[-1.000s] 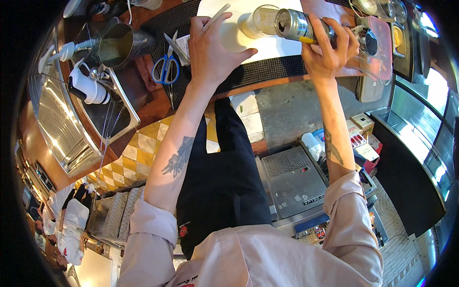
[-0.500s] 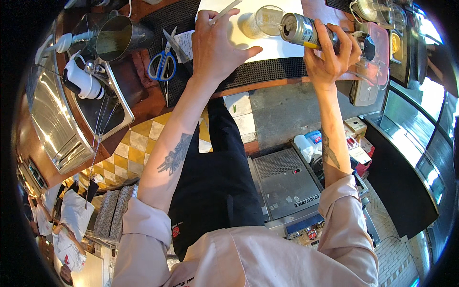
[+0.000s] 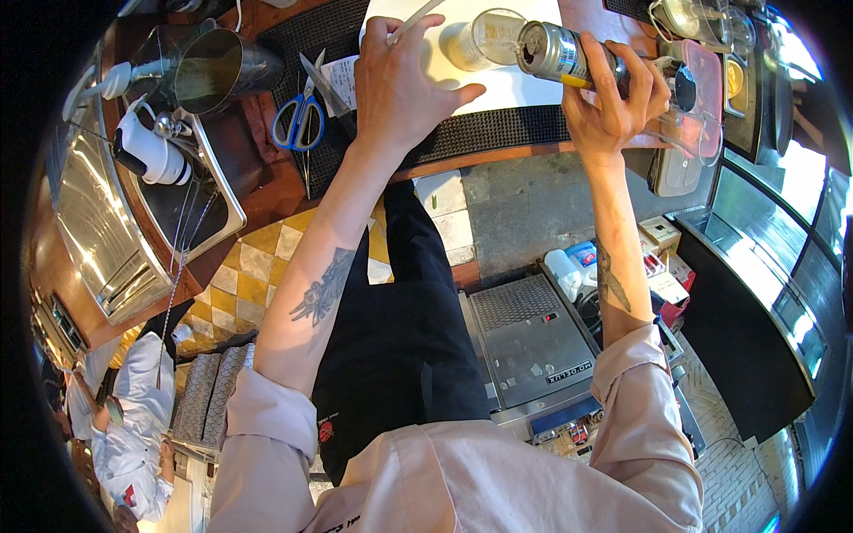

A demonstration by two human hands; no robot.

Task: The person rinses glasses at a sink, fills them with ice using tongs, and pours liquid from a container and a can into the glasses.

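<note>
My right hand (image 3: 609, 107) is closed around a silver drink can (image 3: 555, 55), tipped on its side with the opened top facing left. The can's mouth is at the rim of a clear glass (image 3: 478, 43), which has pale yellow content. Glass and can are over a white board (image 3: 511, 89) on the counter. To the left of the glass, my left hand (image 3: 395, 93) pinches a thin pale straw (image 3: 416, 19) near its fingertips, thumb stretched out to the right. The straw's upper end runs toward the top edge of the view.
Blue-handled scissors (image 3: 299, 123) lie on a black bar mat (image 3: 498, 129) beside a paper slip. A metal shaker cup (image 3: 213, 71) and a white hand mixer (image 3: 155, 147) are at the left by a sink. A pink-lidded container (image 3: 702, 80) stands right. Another person (image 3: 138, 426) is at lower left.
My hands, the can and the straw keep almost the same place, with only a tiny shift left. The person at lower left has moved and shows more of their body.
</note>
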